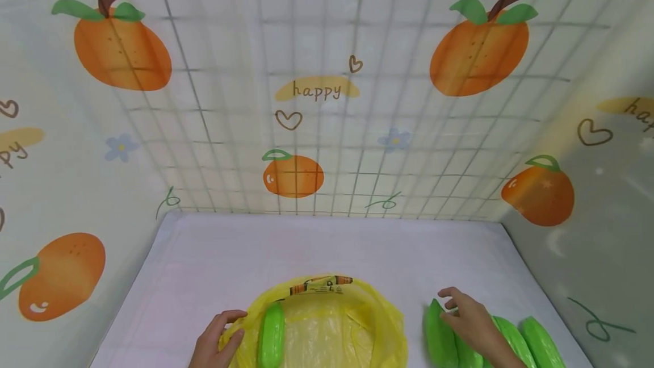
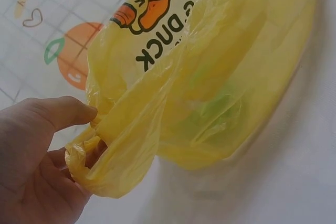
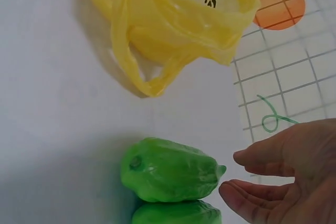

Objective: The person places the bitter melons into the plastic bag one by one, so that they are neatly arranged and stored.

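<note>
A yellow plastic bag (image 1: 393,322) with a duck print sits with its mouth wide, one long green fruit (image 1: 272,337) inside along its left wall. At the bag's left edge my left hand (image 1: 217,339) holds the gathered film by the handle, the thumb on one side and the fingers behind the loop, as the left wrist view shows. My right hand (image 1: 472,322) is over the row of green fruits at the right, thumb and fingers parted and nothing between them. Its fingertips are right by the pointed tip of the leftmost green fruit (image 3: 170,170), which is glossy and ridged.
Several green fruits lie side by side at the right, the outermost green fruit (image 1: 543,342) slightly apart. They stand on a white table (image 1: 327,243), walled at the back and sides by a printed cloth (image 1: 317,135) with oranges and a grid.
</note>
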Demonstrator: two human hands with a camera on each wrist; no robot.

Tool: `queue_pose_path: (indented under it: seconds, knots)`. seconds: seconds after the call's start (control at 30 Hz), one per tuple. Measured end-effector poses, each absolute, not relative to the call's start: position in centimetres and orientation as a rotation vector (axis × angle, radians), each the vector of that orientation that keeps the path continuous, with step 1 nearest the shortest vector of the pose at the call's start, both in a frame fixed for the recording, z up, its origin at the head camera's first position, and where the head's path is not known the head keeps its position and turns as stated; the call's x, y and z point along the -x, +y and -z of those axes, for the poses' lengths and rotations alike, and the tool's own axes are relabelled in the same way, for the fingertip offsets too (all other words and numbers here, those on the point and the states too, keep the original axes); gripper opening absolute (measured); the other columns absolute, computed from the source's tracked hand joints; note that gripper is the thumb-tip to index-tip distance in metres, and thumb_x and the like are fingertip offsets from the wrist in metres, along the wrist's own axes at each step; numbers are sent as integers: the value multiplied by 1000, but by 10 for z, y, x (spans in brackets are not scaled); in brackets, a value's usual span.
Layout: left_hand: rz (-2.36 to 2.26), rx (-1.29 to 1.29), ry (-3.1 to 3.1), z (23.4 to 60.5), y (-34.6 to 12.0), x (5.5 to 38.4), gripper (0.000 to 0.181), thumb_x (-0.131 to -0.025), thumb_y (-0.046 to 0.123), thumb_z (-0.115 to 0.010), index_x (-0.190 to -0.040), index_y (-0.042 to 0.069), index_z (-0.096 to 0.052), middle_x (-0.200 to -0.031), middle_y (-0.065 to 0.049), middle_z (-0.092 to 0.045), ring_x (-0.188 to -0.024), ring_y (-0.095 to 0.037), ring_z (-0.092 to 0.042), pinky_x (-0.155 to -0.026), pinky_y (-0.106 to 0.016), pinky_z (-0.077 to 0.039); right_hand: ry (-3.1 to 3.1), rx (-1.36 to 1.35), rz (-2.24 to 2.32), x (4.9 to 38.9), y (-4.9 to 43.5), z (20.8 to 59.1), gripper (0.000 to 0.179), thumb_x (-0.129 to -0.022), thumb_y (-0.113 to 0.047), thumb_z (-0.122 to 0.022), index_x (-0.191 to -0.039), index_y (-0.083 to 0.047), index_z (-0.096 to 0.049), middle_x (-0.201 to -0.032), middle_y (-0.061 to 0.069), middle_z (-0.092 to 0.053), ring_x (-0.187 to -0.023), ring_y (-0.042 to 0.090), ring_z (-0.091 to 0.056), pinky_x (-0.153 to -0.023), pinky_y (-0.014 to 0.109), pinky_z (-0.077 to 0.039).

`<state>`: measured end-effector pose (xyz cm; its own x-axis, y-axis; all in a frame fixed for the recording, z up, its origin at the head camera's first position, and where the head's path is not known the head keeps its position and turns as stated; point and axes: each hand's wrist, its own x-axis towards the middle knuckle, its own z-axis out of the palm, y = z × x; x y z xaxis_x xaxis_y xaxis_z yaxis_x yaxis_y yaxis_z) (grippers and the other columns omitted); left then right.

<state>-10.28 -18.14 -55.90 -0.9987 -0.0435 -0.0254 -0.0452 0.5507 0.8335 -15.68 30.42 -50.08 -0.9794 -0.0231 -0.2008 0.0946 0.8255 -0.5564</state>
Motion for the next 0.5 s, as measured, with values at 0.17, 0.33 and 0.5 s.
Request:
queue_pose_path:
  seconds: [0.17,0.33,0.5]
  knots:
    - [-1492,71,2762,559,-181,103,22,-95,16,-67,-117,19,-66,-111,4,-63,-109,-24,-58,-88,-46,-46,2797,-44,852,157,305,512,44,-84,-1,-70,-124,9,-56,-98,15,-65,-89,35,-67,-68,44,-55]
    - [-1478,69,2756,561,-182,103,22,-95,17,-67,-117,18,-66,-112,3,-63,-109,-24,-58,-88,-47,-46,2823,-32,786,160,303,516,47,-78,2,-72,-122,11,-56,-94,15,-65,-86,35,-67,-67,42,-55]
    - [-1465,81,2743,560,-182,104,22,-96,20,-67,-118,18,-65,-112,3,-63,-110,-23,-58,-89,-47,-46,2806,-35,744,163,302,515,51,-79,-1,-75,-124,13,-55,-95,18,-65,-85,34,-67,-66,42,-55]
